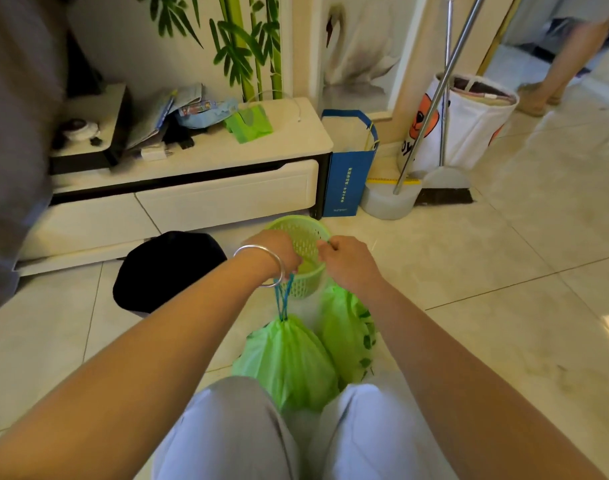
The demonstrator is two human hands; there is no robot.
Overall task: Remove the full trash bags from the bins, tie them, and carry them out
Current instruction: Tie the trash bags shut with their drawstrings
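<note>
We note the floor (504, 271) is glossy tile, smooth, with window glare. The bin (305, 252) looks like green perforated plastic, matt. The two trash bags (289, 362) are thin green plastic film, creased, faintly sheened; their drawstrings (283, 299) appear as blue plastic cord. The bracelet (261, 263) on the left wrist is polished silver-coloured metal. The broom handles (445, 84) are shiny metal. The cabinet (227, 192) top and drawers look smooth, semi-gloss white. The blue bag (348, 174) looks like matt paper.
</note>
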